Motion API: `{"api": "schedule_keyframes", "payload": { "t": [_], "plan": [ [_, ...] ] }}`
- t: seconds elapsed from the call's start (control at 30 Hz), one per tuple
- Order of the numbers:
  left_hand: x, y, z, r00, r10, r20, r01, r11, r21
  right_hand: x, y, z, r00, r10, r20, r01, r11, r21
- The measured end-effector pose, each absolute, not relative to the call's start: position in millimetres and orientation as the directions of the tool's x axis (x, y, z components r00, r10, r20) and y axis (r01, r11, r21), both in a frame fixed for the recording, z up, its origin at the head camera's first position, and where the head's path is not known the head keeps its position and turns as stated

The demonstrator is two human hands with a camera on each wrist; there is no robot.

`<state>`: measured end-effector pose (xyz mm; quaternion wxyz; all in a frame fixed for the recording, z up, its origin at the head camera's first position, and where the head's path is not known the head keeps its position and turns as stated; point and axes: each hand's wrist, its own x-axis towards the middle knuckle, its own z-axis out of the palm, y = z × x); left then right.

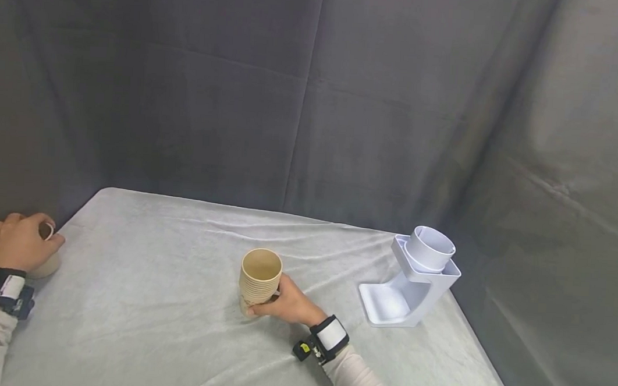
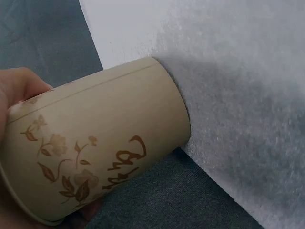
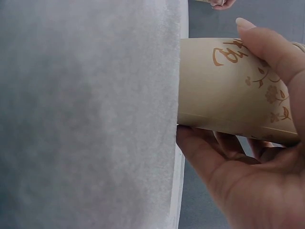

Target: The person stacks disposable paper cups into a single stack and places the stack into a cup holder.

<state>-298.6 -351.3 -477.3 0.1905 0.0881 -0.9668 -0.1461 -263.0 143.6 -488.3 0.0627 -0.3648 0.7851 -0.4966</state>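
Observation:
At the table's left edge, my left hand (image 1: 14,243) grips a single beige paper cup (image 2: 105,129), printed with brown flowers and lettering. The cup's base meets the white tabletop in the left wrist view; the head view shows only parts of it behind the hand. Near the middle of the table, an upright stack of nested paper cups (image 1: 259,278) has its open mouth facing up. My right hand (image 1: 288,303) holds this stack from its right side, thumb on the near side. In the right wrist view the fingers (image 3: 205,152) reach round the lowest cup (image 3: 228,90).
A white plastic stand (image 1: 411,297) with a flat base and a round ring-shaped holder (image 1: 431,249) on top stands at the table's right side. The table (image 1: 141,301) is covered with pale cloth. Grey curtains (image 1: 198,105) rise behind it and at both sides.

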Motion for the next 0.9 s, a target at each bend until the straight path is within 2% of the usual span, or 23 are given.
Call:
{"api": "schedule_keyframes", "payload": {
  "t": [0.33, 0.9],
  "plan": [
    [-303, -353, -477, -0.908, -0.234, 0.346, -0.111, 0.934, 0.341, -262, 143, -488, -0.723, -0.639, 0.262, -0.512, 0.241, -0.825],
    [-296, -315, -437, -0.887, -0.218, 0.408, -0.044, 0.918, 0.395, -262, 142, -486, -0.721, -0.638, 0.273, -0.532, 0.257, -0.807]
  ]
}}
